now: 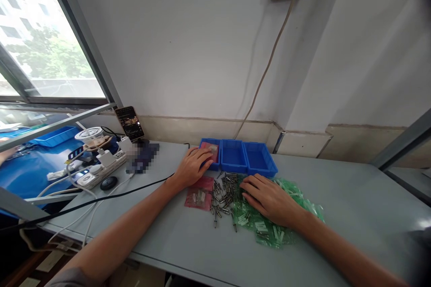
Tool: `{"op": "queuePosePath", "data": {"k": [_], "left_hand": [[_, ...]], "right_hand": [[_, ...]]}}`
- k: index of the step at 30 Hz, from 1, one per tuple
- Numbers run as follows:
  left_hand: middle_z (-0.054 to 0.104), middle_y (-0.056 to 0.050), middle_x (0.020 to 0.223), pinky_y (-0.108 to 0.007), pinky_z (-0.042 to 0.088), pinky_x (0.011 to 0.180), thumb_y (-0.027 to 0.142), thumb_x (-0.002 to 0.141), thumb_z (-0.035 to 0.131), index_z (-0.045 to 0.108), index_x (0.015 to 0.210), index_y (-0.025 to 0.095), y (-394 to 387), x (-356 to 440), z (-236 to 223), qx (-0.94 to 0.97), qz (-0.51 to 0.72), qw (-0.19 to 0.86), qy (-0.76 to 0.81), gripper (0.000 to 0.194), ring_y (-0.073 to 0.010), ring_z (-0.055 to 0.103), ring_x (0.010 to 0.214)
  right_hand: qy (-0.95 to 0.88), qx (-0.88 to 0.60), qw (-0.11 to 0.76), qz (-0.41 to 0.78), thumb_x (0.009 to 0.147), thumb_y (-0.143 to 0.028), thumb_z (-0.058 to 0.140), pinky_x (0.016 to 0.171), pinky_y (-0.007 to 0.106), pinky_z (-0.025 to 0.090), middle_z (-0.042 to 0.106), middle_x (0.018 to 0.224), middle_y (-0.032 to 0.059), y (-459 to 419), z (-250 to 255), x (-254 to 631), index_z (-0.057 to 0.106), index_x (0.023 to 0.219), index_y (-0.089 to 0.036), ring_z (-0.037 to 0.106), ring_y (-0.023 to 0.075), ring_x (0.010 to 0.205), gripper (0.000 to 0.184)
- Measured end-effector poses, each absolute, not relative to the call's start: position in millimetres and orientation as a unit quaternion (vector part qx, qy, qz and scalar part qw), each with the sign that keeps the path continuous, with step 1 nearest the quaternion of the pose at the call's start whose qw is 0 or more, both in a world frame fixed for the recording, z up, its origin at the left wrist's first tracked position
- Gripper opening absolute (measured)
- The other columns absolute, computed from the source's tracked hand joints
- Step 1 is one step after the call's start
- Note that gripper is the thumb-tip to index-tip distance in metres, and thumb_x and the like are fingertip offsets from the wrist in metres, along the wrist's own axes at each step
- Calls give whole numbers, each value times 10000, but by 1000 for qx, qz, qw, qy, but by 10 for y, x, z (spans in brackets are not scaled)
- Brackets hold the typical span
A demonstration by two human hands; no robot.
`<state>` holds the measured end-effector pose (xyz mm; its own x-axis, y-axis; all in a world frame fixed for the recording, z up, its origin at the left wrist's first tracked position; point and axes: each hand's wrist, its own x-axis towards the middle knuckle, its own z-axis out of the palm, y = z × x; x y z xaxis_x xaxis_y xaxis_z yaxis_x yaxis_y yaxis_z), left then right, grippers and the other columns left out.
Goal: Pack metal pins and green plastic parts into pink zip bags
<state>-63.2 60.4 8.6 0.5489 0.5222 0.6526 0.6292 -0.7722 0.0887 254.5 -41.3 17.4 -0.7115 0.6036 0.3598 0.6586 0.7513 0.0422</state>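
My left hand (192,167) reaches over the front left of a row of blue bins, fingers stretched out by a red plastic bag (214,148) in the left bin (215,167). Whether the fingertips touch that bag I cannot tell. Below this hand, another red bag (198,199) with small pale pieces inside lies on the table. My right hand (269,198) rests palm down, fingers spread, on a pile of green plastic bags (245,219) holding small light pieces. Between both hands lie several loose metal pop rivets (223,197).
The middle bin (233,156) and right bin (259,161) stand against the left one. On the left are a power strip (101,170) with cables, a black round mouse-like object (108,183), a lidded cup (89,134) and a propped phone (130,123). A black cable (134,189) crosses the table.
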Motion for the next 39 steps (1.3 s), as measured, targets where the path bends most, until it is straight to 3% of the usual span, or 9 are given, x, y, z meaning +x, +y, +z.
{"op": "queuePosePath", "data": {"k": [4, 10, 26, 39], "left_hand": [[735, -120, 1370, -478, 470, 1069, 340, 1130, 513, 716, 1284, 217, 532, -640, 149, -874, -359, 100, -313, 283, -280, 656, 1269], [755, -117, 1179, -419, 489, 945, 336, 1102, 568, 727, 1171, 193, 457, -609, 154, -889, -353, 124, -263, 224, -263, 671, 1071], [747, -87, 985, -370, 545, 824, 360, 1032, 643, 688, 1080, 194, 420, -644, 121, -909, -328, 152, -207, 179, -234, 689, 888], [708, -55, 910, -348, 494, 762, 333, 1030, 578, 687, 964, 200, 337, -639, 207, -948, -214, 82, -223, 184, -210, 657, 799]], "right_hand": [[-918, -347, 174, -78, 1135, -276, 493, 917, 449, 589, 735, 1198, 127, -417, 173, 2544, 684, 1306, -185, 687, 283, 1037, 272], [-917, -358, 161, -76, 1137, -301, 496, 988, 507, 580, 706, 1359, 156, -417, 167, 2546, 560, 1545, -157, 655, 318, 1157, 438], [-916, -356, 165, -84, 1132, -315, 524, 918, 479, 559, 744, 1289, 140, -417, 151, 2557, 687, 1391, -170, 664, 301, 1084, 339], [-910, -363, 174, -103, 1130, -293, 512, 927, 482, 546, 753, 1271, 135, -431, 141, 2560, 688, 1381, -181, 684, 298, 1058, 326]]}}
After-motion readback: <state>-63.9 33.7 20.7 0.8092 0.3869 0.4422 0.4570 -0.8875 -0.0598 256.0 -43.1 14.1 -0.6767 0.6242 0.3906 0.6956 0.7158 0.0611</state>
